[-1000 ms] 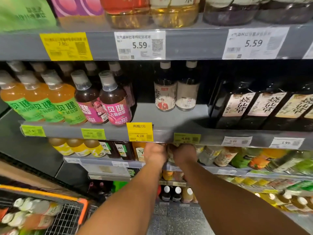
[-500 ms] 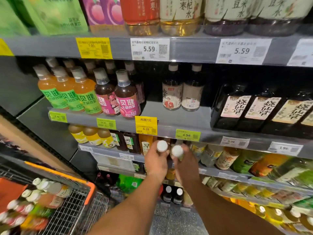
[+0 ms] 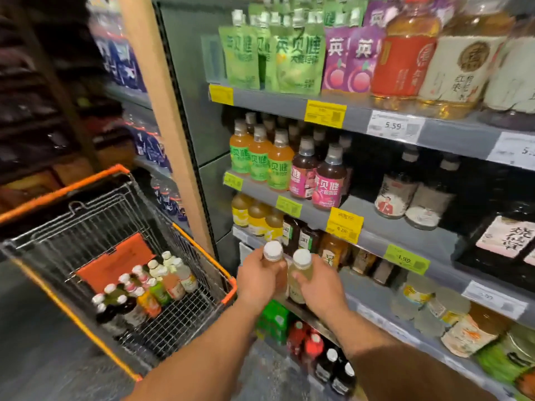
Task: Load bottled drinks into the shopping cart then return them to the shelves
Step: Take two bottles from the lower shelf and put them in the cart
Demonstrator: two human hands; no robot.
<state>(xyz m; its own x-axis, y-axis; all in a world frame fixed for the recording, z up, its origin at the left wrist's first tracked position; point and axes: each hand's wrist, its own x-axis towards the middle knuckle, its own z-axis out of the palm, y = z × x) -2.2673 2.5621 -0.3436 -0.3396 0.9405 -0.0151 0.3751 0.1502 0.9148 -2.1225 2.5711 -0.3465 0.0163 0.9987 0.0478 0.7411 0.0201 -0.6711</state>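
My left hand (image 3: 259, 277) grips a white-capped amber bottle (image 3: 273, 253), and my right hand (image 3: 318, 286) grips a white-capped pale yellow bottle (image 3: 299, 272). Both bottles stand upright, side by side, in front of the lower shelf (image 3: 373, 296), away from its row of drinks. The wire shopping cart (image 3: 202, 256) with orange trim stands to the left, its near corner close to my left hand. Several bottles (image 3: 144, 290) lie in a heap on the cart's floor beside an orange flap.
Grey shelves (image 3: 376, 227) at right hold rows of orange, pink-labelled and dark bottles, with green and purple pouches on top. Yellow and white price tags line the shelf edges. A tan upright post (image 3: 162, 117) divides this bay from shelves at far left. Dark floor lies below.
Both hands have pulled the two bottles out from the lower shelf and toward me. My view has swung left, bringing the whole cart into sight.
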